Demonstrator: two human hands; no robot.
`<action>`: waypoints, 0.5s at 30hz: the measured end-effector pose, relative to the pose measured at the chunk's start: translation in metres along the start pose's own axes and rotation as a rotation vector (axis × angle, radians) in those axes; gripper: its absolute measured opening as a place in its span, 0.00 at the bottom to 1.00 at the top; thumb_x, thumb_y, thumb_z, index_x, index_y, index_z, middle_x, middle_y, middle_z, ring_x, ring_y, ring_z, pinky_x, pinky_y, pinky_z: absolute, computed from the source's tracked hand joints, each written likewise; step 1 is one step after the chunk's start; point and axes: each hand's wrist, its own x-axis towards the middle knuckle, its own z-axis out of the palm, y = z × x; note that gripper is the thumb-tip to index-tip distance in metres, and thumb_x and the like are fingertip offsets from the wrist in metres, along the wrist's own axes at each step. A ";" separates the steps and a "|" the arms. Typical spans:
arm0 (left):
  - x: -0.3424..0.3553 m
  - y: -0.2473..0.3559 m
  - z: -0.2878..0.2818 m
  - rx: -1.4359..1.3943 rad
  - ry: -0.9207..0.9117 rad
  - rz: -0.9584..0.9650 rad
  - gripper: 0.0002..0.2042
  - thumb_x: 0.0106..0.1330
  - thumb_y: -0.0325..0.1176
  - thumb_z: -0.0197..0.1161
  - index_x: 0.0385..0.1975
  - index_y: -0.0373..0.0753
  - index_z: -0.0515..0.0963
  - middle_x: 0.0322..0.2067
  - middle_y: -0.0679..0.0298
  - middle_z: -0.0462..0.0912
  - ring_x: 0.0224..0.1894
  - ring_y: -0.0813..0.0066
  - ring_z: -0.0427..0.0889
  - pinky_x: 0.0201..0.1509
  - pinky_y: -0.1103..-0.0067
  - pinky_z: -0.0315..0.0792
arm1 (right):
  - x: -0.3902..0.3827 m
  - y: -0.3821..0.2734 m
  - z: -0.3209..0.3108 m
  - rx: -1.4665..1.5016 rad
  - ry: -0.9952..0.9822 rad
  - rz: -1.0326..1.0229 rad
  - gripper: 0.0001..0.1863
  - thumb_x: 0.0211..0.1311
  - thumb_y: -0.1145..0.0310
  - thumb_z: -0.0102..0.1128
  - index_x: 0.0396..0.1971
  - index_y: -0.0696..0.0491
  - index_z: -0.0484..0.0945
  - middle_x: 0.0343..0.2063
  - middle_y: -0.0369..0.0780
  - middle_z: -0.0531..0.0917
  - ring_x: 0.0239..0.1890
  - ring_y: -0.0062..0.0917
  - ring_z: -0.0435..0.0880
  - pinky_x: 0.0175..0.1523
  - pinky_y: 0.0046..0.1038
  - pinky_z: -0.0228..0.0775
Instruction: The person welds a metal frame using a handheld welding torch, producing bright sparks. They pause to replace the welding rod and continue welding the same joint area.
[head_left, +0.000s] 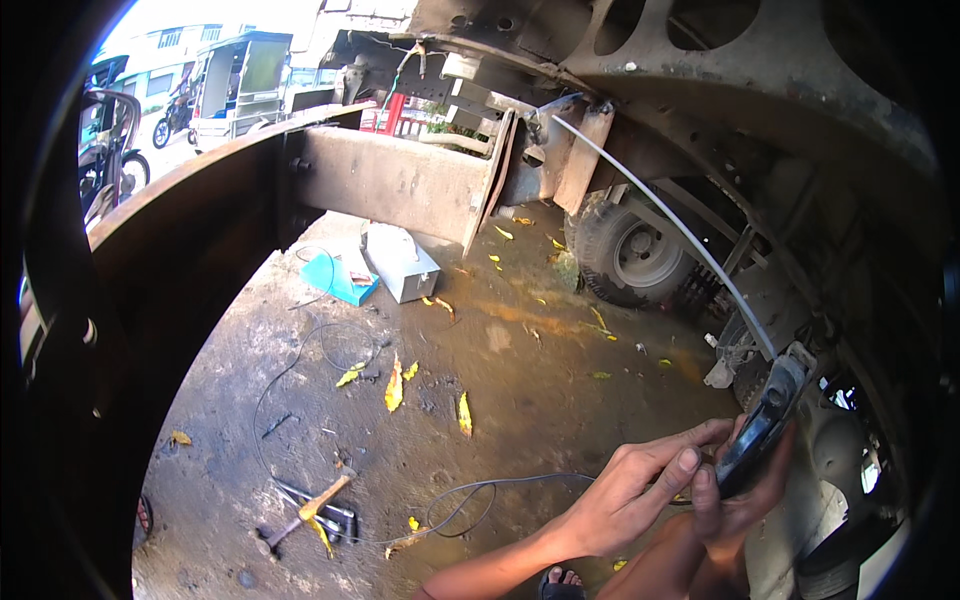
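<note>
My right hand [745, 505] is wrapped round a dark welding electrode holder [762, 425] at the lower right. Clamped in its jaws, a long grey welding rod [681, 228] reaches up and left. The rod's far tip is by a rusty steel bracket [585, 160] under the vehicle frame; I cannot tell whether they touch. My left hand [640, 490] is closed against the holder's near side, its thumb beside my right thumb and its fingertips partly hidden behind the holder. A dark cable [520, 480] emerges from behind my left hand and loops across the ground.
A rusty beam [400, 185] crosses ahead, with a dark frame overhead. A truck wheel [640, 250] stands at right. On the wet ground are a grey metal box [405, 275], a blue box [335, 280], yellow leaves, and a wooden-handled hammer [325, 497] over dark metal pieces.
</note>
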 end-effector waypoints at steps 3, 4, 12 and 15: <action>0.000 0.006 -0.001 0.012 0.030 0.035 0.32 0.76 0.52 0.42 0.64 0.25 0.65 0.54 0.45 0.79 0.57 0.57 0.79 0.61 0.70 0.70 | -0.001 0.000 0.004 -0.027 -0.008 -0.021 0.52 0.50 0.46 0.70 0.60 0.73 0.57 0.34 0.41 0.77 0.31 0.20 0.76 0.31 0.21 0.67; -0.001 0.011 -0.002 0.048 0.035 0.045 0.32 0.76 0.53 0.43 0.64 0.25 0.65 0.52 0.45 0.80 0.55 0.57 0.80 0.60 0.70 0.71 | -0.001 0.001 0.006 -0.032 0.000 -0.037 0.53 0.49 0.45 0.71 0.60 0.74 0.57 0.31 0.40 0.77 0.28 0.19 0.76 0.28 0.21 0.66; -0.004 0.014 -0.006 0.121 0.077 0.025 0.31 0.75 0.50 0.46 0.63 0.26 0.66 0.44 0.46 0.84 0.45 0.62 0.85 0.53 0.73 0.74 | -0.001 -0.006 0.011 -0.066 -0.023 0.032 0.54 0.50 0.38 0.69 0.58 0.72 0.59 0.33 0.40 0.76 0.31 0.21 0.75 0.32 0.23 0.67; -0.003 0.014 -0.005 0.132 0.099 0.044 0.30 0.75 0.49 0.46 0.63 0.26 0.67 0.42 0.48 0.85 0.43 0.63 0.85 0.52 0.74 0.74 | 0.000 0.000 0.012 -0.083 0.000 -0.019 0.55 0.48 0.41 0.70 0.59 0.73 0.59 0.30 0.39 0.77 0.27 0.19 0.75 0.27 0.21 0.65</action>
